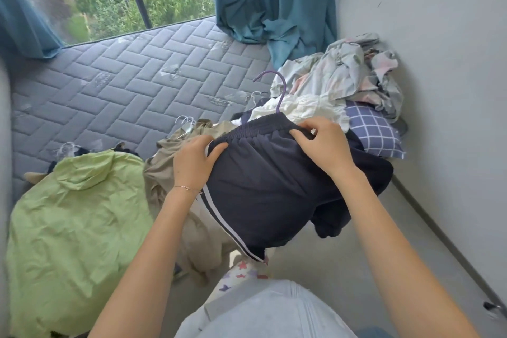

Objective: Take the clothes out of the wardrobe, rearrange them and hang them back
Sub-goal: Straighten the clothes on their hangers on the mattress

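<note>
Holding up dark shorts (269, 186) by the waistband, near the pile (323, 77) on the right side of the bed (123, 85), with a hanger (277, 90) hook sticking up at the far edge. Curling the fingers of the left hand (196, 160) over the waistband's left end, thumb on top. Pinching the right end with the bent fingers of the right hand (325, 145).

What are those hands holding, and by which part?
Dark shorts on a purple hanger. The left hand grips the waistband at its striped end; the right hand pinches it at the other end.
</note>
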Motion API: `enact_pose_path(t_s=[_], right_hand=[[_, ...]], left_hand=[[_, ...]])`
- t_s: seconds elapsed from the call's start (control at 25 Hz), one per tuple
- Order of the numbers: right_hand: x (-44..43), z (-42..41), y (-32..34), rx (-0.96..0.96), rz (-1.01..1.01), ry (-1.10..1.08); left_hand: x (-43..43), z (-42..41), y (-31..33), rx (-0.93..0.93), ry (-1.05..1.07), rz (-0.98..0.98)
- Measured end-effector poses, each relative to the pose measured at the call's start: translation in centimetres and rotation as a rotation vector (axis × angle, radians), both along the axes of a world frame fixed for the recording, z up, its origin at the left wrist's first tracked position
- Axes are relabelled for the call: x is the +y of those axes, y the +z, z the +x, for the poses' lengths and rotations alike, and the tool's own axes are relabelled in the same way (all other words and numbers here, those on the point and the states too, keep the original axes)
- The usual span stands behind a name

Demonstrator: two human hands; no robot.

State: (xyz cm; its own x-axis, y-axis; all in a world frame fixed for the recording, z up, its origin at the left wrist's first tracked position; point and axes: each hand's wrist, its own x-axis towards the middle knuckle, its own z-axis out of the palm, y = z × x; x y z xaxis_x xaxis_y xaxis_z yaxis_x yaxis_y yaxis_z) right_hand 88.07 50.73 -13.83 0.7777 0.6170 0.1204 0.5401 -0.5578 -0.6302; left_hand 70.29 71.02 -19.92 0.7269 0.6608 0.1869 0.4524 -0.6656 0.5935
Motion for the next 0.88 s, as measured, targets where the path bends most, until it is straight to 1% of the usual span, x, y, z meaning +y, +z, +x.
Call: enact_pose_path(t_s=[0.16,0.36,0.52,0.64,0.72,0.88], right_hand=[[0.2,7.9,-0.7,-0.041,-0.053,0.009],[0.4,16.9,-0.8,-0.03,-0.086,-0.023],[1.3,23.4,-0.7,-0.046,-0.078,0.001],[3.3,28.5,-1.4,-0.046,-0.076,0.042],[5.0,31.6,-2.7,-0.015,-0.081,0.084],[8.2,37.1,-6.7,0.111,-0.084,0.17]], left_hand=[[0.3,8.5,-1.8,-0.015,-0.028,-0.084],[0.5,18.2,-3.3,0.007,-0.061,-0.153],[1.1,23.9,-3.2,0.021,-0.03,-0.19],[2.1,27.7,-3.7,0.021,0.036,-0.213],[2.9,30.0,-4.7,0.049,0.078,-0.226],[4.4,34.1,-7.9,0.076,0.157,-0.203]])
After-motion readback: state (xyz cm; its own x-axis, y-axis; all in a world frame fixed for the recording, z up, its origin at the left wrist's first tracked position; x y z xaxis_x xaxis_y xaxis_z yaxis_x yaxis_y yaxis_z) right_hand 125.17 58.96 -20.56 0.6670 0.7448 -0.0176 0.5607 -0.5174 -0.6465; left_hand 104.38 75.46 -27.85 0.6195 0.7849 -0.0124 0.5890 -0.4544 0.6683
